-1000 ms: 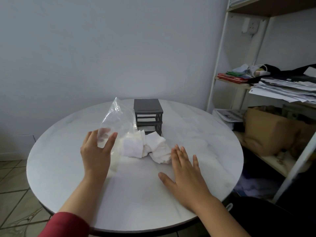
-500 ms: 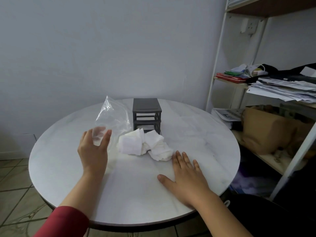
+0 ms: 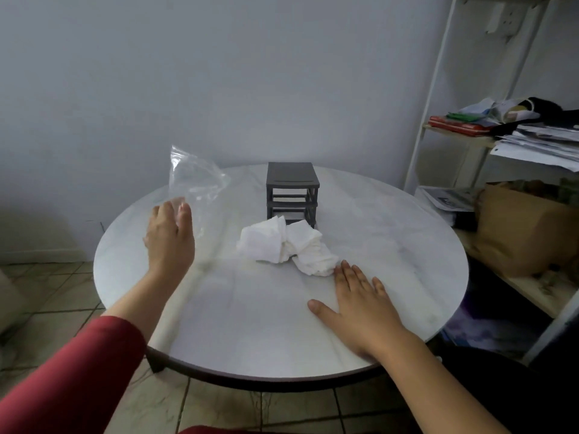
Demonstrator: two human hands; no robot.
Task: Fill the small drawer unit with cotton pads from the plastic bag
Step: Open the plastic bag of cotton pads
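A small dark grey drawer unit [image 3: 292,189] stands upright at the far middle of the round white table [image 3: 250,324]. Its front slots look hollow, with no drawers in view. A heap of white cotton pads [image 3: 283,245] lies loose on the table just in front of it. My left hand [image 3: 169,236] holds up a clear plastic bag [image 3: 194,183] at the table's left, pinching its lower end; the bag looks empty. Flat on the table, fingers straight, my right hand [image 3: 360,302] lies with its fingertips next to the heap's right end.
A white metal shelf rack [image 3: 429,120] stands right of the table, loaded with papers [image 3: 539,142], a brown paper bag [image 3: 520,227] and clutter. A grey wall is behind. The floor below is tiled.
My left hand has carried the plastic bag further left and away from the cotton pads, which stay heaped on the table. My right hand has stayed flat near the pads.
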